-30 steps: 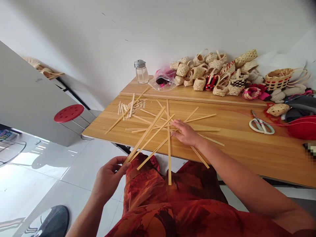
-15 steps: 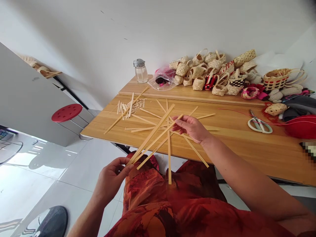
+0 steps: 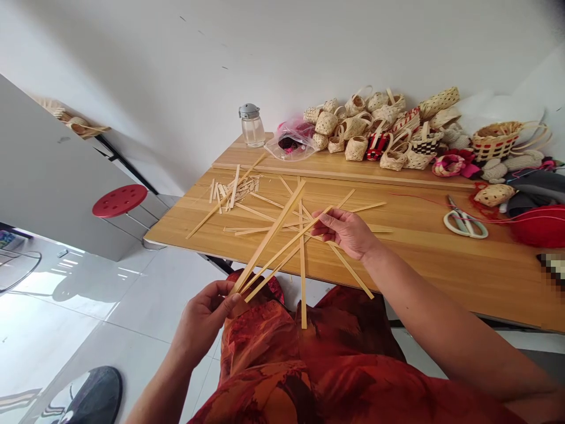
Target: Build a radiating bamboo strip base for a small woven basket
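Observation:
My left hand (image 3: 209,315), low at the left in front of the table edge, pinches the near ends of long pale strips. One wide strip (image 3: 276,228) slants up over the table from it. A narrower strip (image 3: 285,249) runs from my left hand to my right hand (image 3: 342,231), whose thumb and fingers grip its far end. Beneath them, several flat strips cross in a star on the wooden table (image 3: 410,253); one strip (image 3: 303,294) of the star hangs over the front edge toward my lap.
Short strip scraps (image 3: 232,189) and a long strip lie at the table's left. Behind stand a bottle (image 3: 252,126), a plastic bag (image 3: 291,141) and small woven baskets (image 3: 354,148). Scissors (image 3: 465,225) and red yarn (image 3: 541,227) are at right. A red stool (image 3: 120,200) stands left.
My right hand has moved slightly right with its strip end. The wide strip's far end has swung a little left, away from the narrower strip, while my left hand has barely moved.

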Tool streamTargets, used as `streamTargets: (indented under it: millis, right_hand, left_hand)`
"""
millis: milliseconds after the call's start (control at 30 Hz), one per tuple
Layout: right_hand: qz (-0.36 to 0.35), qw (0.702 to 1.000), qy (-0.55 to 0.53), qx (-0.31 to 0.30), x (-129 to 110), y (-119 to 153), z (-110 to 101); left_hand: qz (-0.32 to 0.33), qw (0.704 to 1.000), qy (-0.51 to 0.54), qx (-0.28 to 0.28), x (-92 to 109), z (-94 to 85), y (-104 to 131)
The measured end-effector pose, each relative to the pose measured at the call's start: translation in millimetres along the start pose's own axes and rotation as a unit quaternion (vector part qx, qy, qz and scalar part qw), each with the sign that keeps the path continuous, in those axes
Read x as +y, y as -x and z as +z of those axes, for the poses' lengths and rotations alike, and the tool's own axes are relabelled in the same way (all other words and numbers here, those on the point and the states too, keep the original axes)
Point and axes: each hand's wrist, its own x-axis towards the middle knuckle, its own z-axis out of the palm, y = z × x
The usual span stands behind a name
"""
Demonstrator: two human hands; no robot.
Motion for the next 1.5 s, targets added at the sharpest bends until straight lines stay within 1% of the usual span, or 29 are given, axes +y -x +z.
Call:
streamTargets:
  millis: [167, 367, 500, 733, 867, 1033, 1233, 1433, 1500]
  right_hand:
    - [-0.012, 1.000, 0.003, 0.000, 3, 2, -2]
    - [-0.024, 1.000, -0.001, -0.002, 4, 6, 0]
    - [-0.030, 1.000, 0.003, 0.001, 2, 11, 3]
    - [-0.030, 0.999, 0.012, 0.007, -2, 18, 8]
    - [-0.032, 0.999, 0.017, 0.002, 0, 18, 5]
    - [-0.019, 0.999, 0.014, -0.024, -1, 11, 3]
    - [-0.018, 1.000, 0.025, -0.004, -3, -4, 1]
    - [-0.028, 0.999, 0.037, -0.004, -5, -7, -11]
    - [-0.046, 0.997, 0.055, -0.002, -8, -8, -16]
  left_hand:
    - [-0.009, 1.000, 0.024, -0.002, -1, 2.0, 2]
    - [-0.025, 0.998, 0.048, -0.019, -6, 1.7, 4]
    - [-0.016, 0.999, 0.040, -0.016, -9, 0.3, 7]
    - [-0.006, 0.998, 0.063, -0.020, -9, 0.0, 8]
    - [-0.003, 0.998, 0.052, -0.028, -8, 0.9, 4]
    - [-0.005, 0.999, 0.033, -0.027, -8, 1.1, -5]
    - [-0.002, 0.999, 0.027, -0.018, -3, 5.1, -16]
    - [0.006, 0.999, 0.042, -0.021, 7, 14.2, -26]
    - [0.018, 0.998, 0.047, -0.025, 7, 17.8, -33]
